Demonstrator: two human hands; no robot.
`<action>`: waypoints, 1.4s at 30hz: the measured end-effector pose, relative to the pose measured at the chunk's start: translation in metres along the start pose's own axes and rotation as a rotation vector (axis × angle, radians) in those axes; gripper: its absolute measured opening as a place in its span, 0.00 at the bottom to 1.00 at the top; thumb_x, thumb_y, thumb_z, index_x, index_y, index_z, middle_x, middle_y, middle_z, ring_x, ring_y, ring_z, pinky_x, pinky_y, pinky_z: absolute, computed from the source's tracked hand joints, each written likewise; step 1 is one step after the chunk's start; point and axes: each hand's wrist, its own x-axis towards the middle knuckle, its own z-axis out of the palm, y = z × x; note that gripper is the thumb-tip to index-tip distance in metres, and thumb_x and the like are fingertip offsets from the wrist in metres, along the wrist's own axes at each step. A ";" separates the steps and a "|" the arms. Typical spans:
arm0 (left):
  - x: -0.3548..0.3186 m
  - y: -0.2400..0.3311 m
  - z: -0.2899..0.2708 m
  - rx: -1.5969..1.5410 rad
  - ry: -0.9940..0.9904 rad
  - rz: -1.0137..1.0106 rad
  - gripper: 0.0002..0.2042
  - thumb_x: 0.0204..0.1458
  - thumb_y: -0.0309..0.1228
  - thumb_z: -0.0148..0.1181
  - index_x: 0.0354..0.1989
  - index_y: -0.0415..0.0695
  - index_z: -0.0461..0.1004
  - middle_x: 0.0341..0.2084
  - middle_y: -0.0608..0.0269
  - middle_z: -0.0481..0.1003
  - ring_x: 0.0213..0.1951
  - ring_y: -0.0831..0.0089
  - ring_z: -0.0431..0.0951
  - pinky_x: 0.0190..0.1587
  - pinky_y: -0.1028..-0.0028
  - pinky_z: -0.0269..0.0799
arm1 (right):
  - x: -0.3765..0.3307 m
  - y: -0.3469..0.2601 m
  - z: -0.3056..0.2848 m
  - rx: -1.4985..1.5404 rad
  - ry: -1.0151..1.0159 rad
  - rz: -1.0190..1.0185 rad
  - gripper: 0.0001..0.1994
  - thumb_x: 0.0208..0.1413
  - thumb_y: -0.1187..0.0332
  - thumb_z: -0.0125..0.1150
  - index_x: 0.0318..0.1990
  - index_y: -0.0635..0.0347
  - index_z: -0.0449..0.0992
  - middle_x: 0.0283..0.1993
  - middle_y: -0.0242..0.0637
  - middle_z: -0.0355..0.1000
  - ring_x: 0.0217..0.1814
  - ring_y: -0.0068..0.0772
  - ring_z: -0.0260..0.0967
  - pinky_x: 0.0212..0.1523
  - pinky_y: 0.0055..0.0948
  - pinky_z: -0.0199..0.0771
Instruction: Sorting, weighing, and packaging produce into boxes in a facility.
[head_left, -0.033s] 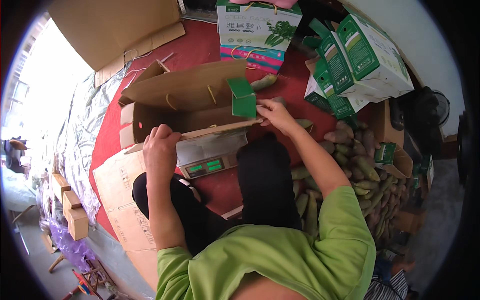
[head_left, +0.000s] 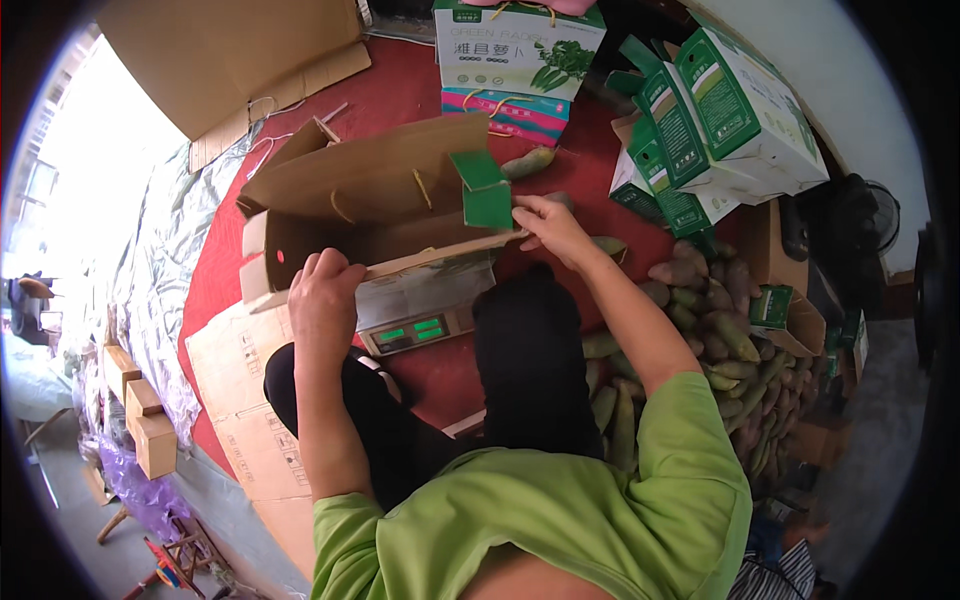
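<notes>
An open cardboard box [head_left: 385, 200] lies in front of me, brown inside, with yellow cord handles and a green end flap [head_left: 487, 208] standing up at its right. My left hand [head_left: 325, 290] is closed over the box's near edge, toward its left end. At the near right corner, beside the green flap, my right hand [head_left: 548, 225] pinches the edge between thumb and fingers. Just below the near edge shows a scale [head_left: 415, 333] with lit green displays; the box hides part of it.
A heap of green radishes [head_left: 735, 335] lies to my right, and one radish [head_left: 528, 163] beyond the box. Green-and-white cartons [head_left: 720, 120] are piled at the far right. A printed carton [head_left: 515, 55] tops a pink-and-blue box [head_left: 505, 112]. Flattened cardboard [head_left: 255, 400] lies at left.
The box's near left flap has swung slightly, and its near edge has shifted a little. My left hand has moved slightly right with it; my right hand stays nearly in place.
</notes>
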 end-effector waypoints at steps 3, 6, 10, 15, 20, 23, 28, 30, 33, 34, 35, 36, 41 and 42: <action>-0.005 0.009 -0.001 -0.006 0.017 0.054 0.08 0.39 0.23 0.57 0.29 0.47 0.78 0.24 0.65 0.66 0.32 0.65 0.71 0.35 0.66 0.68 | 0.000 -0.008 0.003 -0.012 0.013 -0.052 0.26 0.57 0.57 0.58 0.59 0.62 0.67 0.47 0.34 0.73 0.44 0.22 0.70 0.36 0.23 0.72; -0.009 0.012 -0.003 -0.037 0.014 0.070 0.09 0.40 0.23 0.56 0.29 0.49 0.79 0.24 0.66 0.65 0.31 0.67 0.70 0.34 0.67 0.67 | -0.004 -0.026 0.004 -0.112 0.010 -0.045 0.29 0.54 0.55 0.62 0.60 0.62 0.66 0.50 0.38 0.71 0.45 0.25 0.70 0.39 0.25 0.73; -0.009 0.013 -0.006 -0.076 -0.049 0.001 0.09 0.41 0.23 0.58 0.32 0.48 0.80 0.24 0.64 0.65 0.31 0.65 0.70 0.35 0.66 0.67 | 0.016 -0.028 0.009 -0.100 0.126 -0.314 0.35 0.49 0.54 0.66 0.61 0.63 0.63 0.54 0.46 0.68 0.52 0.35 0.68 0.48 0.31 0.71; -0.012 0.015 -0.009 -0.103 -0.088 -0.037 0.09 0.42 0.24 0.60 0.33 0.46 0.80 0.23 0.62 0.65 0.31 0.63 0.70 0.35 0.65 0.67 | 0.021 -0.085 0.037 -0.643 0.089 -0.421 0.45 0.38 0.51 0.71 0.63 0.62 0.58 0.63 0.53 0.57 0.65 0.50 0.58 0.60 0.40 0.62; -0.012 0.018 -0.006 -0.095 -0.126 -0.066 0.11 0.42 0.23 0.59 0.34 0.47 0.81 0.24 0.61 0.65 0.33 0.63 0.70 0.36 0.64 0.68 | 0.024 -0.103 0.057 -1.079 -0.028 -0.184 0.45 0.38 0.60 0.68 0.65 0.64 0.53 0.66 0.54 0.52 0.65 0.52 0.57 0.62 0.40 0.60; -0.013 0.015 -0.007 -0.060 -0.144 -0.082 0.11 0.43 0.23 0.57 0.34 0.49 0.81 0.24 0.62 0.65 0.33 0.64 0.71 0.37 0.66 0.68 | 0.046 -0.075 0.032 -0.705 -0.012 -0.431 0.40 0.41 0.68 0.62 0.65 0.63 0.54 0.64 0.53 0.55 0.64 0.50 0.58 0.61 0.41 0.62; -0.017 0.012 -0.012 -0.076 -0.196 -0.122 0.15 0.42 0.18 0.55 0.37 0.47 0.81 0.28 0.60 0.68 0.37 0.61 0.72 0.39 0.64 0.69 | 0.039 -0.055 -0.026 -0.189 0.092 -0.227 0.31 0.46 0.78 0.55 0.61 0.65 0.60 0.56 0.47 0.66 0.52 0.32 0.69 0.47 0.26 0.70; -0.016 0.011 -0.008 -0.085 -0.188 -0.133 0.15 0.42 0.18 0.55 0.38 0.47 0.80 0.29 0.59 0.69 0.37 0.60 0.73 0.39 0.64 0.69 | 0.034 -0.039 -0.039 -0.158 0.186 -0.074 0.27 0.50 0.74 0.58 0.60 0.64 0.62 0.51 0.45 0.70 0.49 0.30 0.69 0.47 0.26 0.70; -0.015 0.010 -0.004 -0.109 -0.189 -0.125 0.14 0.43 0.20 0.55 0.38 0.47 0.80 0.32 0.62 0.73 0.40 0.62 0.74 0.41 0.66 0.71 | 0.024 -0.020 -0.043 -0.147 0.228 -0.068 0.25 0.53 0.65 0.62 0.57 0.63 0.67 0.46 0.40 0.72 0.47 0.28 0.69 0.47 0.27 0.70; -0.016 0.010 -0.004 -0.116 -0.195 -0.136 0.14 0.44 0.19 0.55 0.38 0.47 0.80 0.33 0.62 0.74 0.40 0.62 0.74 0.41 0.65 0.71 | 0.017 -0.022 -0.038 -0.090 0.224 -0.112 0.24 0.54 0.62 0.62 0.56 0.62 0.68 0.46 0.38 0.72 0.46 0.27 0.69 0.47 0.27 0.70; -0.016 0.008 -0.004 -0.112 -0.212 -0.130 0.15 0.44 0.19 0.54 0.39 0.47 0.80 0.33 0.61 0.75 0.41 0.61 0.74 0.43 0.65 0.71 | 0.009 -0.026 -0.038 -0.071 0.187 -0.062 0.24 0.56 0.55 0.61 0.56 0.57 0.69 0.48 0.34 0.71 0.45 0.24 0.68 0.46 0.26 0.70; -0.016 0.005 -0.004 -0.108 -0.208 -0.099 0.14 0.46 0.18 0.52 0.40 0.46 0.79 0.34 0.60 0.75 0.41 0.59 0.75 0.43 0.64 0.70 | -0.002 -0.032 -0.034 -0.009 0.182 -0.092 0.23 0.58 0.53 0.57 0.57 0.54 0.69 0.49 0.31 0.70 0.45 0.22 0.68 0.41 0.24 0.71; -0.015 0.014 -0.007 -0.100 -0.234 -0.106 0.13 0.50 0.18 0.51 0.41 0.44 0.78 0.36 0.58 0.76 0.39 0.57 0.76 0.42 0.64 0.70 | -0.034 0.007 -0.063 0.209 0.229 -0.115 0.23 0.61 0.50 0.53 0.58 0.55 0.68 0.51 0.36 0.70 0.48 0.27 0.70 0.42 0.26 0.71; -0.016 0.013 -0.007 -0.112 -0.241 -0.108 0.13 0.50 0.18 0.51 0.42 0.43 0.78 0.36 0.57 0.76 0.39 0.57 0.76 0.42 0.64 0.71 | -0.040 0.023 -0.068 0.199 0.285 -0.065 0.24 0.61 0.50 0.53 0.58 0.55 0.67 0.50 0.36 0.71 0.49 0.28 0.70 0.43 0.26 0.70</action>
